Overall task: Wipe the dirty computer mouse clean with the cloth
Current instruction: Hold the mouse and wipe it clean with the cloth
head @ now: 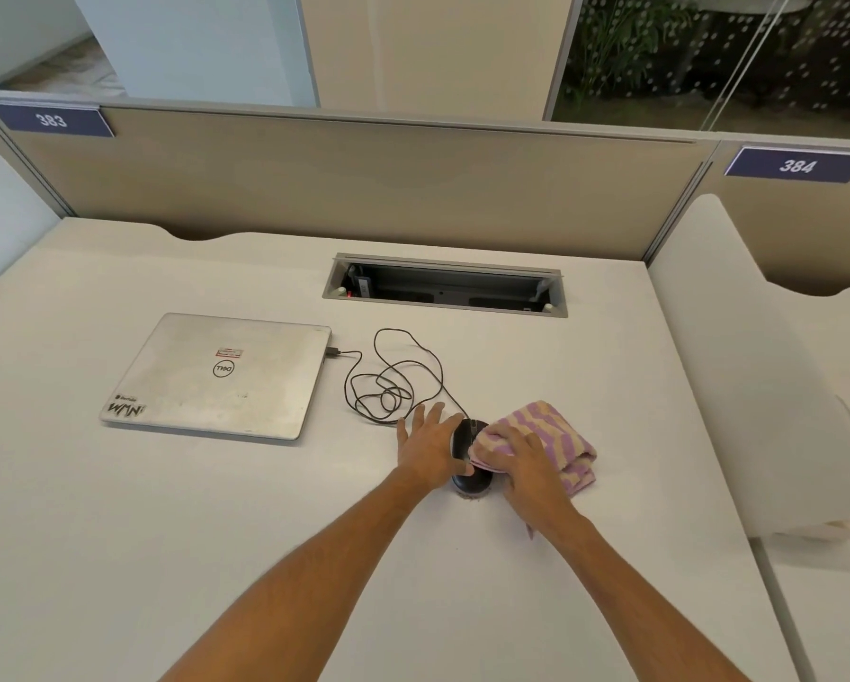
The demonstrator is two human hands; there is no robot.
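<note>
My left grip [427, 447] lies flat, fingers spread, steadying the black mouse [463, 445]; my right grip [526, 460] presses the striped cloth [555, 430] onto it on the counter [216, 534].

I have one view only, from the head camera, looking forward and down from above the near edge of the bench [167, 534]. Its wide lens bends the straight edges outward. Both forearms enter from the bottom of the frame and reach toward the middle. The bench fills the lower two thirds; the partition [364, 184] stands at the far side, facing me, with glazing above it.
</note>
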